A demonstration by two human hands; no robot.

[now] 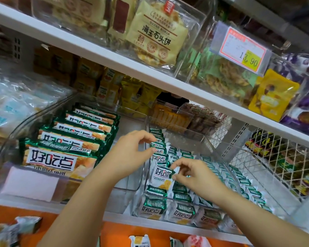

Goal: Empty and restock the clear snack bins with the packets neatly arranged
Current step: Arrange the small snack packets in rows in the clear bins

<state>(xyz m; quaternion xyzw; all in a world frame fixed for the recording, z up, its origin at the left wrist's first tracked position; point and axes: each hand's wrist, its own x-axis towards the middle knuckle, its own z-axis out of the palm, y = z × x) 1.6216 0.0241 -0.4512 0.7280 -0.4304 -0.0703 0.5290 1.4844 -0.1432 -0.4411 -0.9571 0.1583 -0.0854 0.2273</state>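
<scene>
Far left of the left hand stands a clear tub [34, 116] with a blank white label [30, 182] on its front. It is filled with long green packets [61, 157] lying in an overlapping row, each printed 好吃点 in bold black and red, upside down to us. The left hand [130, 154] reaches up from below, forearm bare, wrist bent. Its fingers are curled over the left wall of the clear bin [219, 157], and thumb and forefinger close in on the top edges of a standing row of packets [158, 145]. We cannot tell whether it grips one.

High above both hands, on the upper shelf [89, 49], a cream packet [155, 38] reads 海玉石头饼. Between the hands is a small white-and-green packet [161, 177], also marked 好吃点, tilted against the bin's left wall. The right hand [193, 175] pinches its upper right corner between thumb and forefinger, the other fingers loosely curled above.

Under and to the right of that hand, small packets [239, 177] fill the bin in rows. Those at the front [184, 213] show 好吃点 inverted. Up and right of the right hand hangs a price tag [239, 45] with 13.90 on yellow.
</scene>
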